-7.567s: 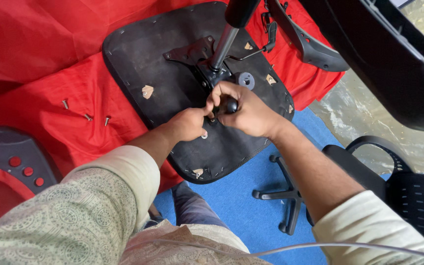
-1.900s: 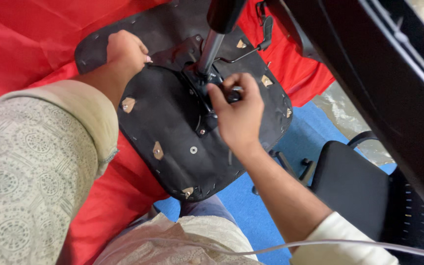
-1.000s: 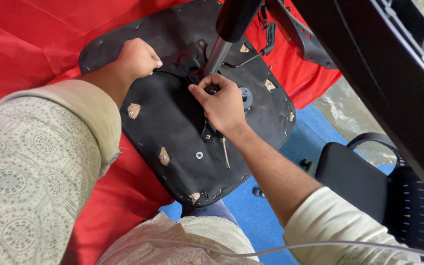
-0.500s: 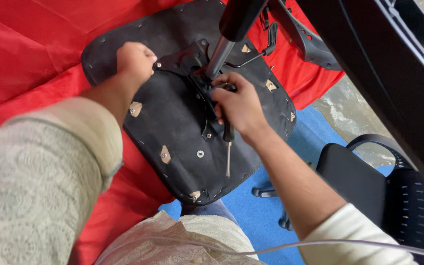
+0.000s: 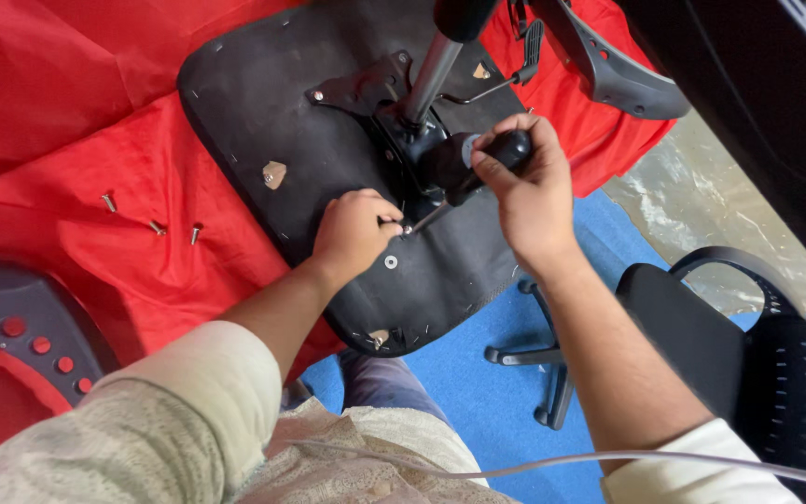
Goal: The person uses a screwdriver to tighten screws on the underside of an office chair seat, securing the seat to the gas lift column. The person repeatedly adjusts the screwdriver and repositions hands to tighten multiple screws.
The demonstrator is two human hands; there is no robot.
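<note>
**Screwdriver on the upturned seat**

The seat [image 5: 328,121] lay underside up across the frame's centre on red cloth [image 5: 95,112]; I judged it heavy and stiff, best steadied by its metal plate [image 5: 366,89]. My right hand [image 5: 529,187] was clamped on the screwdriver [image 5: 478,168], whose hard handle should grip well. My left hand [image 5: 352,233] pinched its tip. Three loose screws [image 5: 156,227] lay at left.

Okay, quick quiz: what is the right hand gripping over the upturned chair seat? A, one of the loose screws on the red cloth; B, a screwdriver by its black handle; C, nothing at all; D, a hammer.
B: the right hand is closed around the black handle of a screwdriver, whose shaft slants down to the left hand on the black seat underside.
</note>
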